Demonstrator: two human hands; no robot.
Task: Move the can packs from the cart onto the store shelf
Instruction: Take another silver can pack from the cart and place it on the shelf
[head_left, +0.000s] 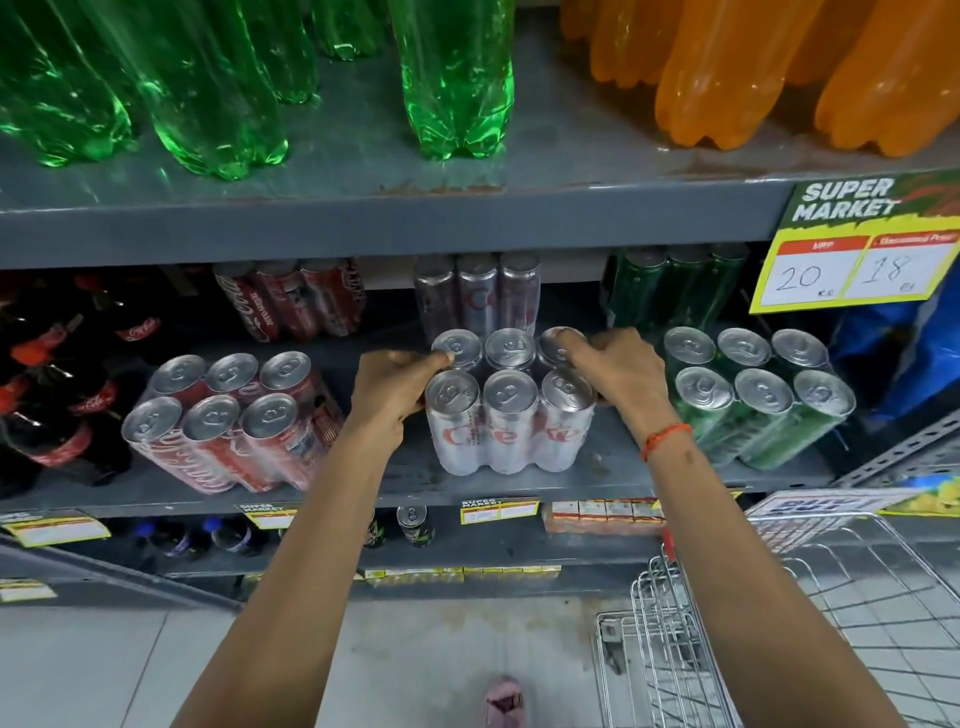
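A shrink-wrapped silver can pack stands on the grey middle shelf, in the centre. My left hand grips its left side, fingers curled over the can tops. My right hand holds its right side, thumb on a back can. A red can pack sits to the left and a green can pack to the right. The wire cart is at the lower right; no packs show in its visible part.
More red, silver and green can packs stand at the shelf's back. Dark cola bottles fill the far left. Green and orange bottles stand on the upper shelf. A yellow price sign hangs right. Tiled floor lies below.
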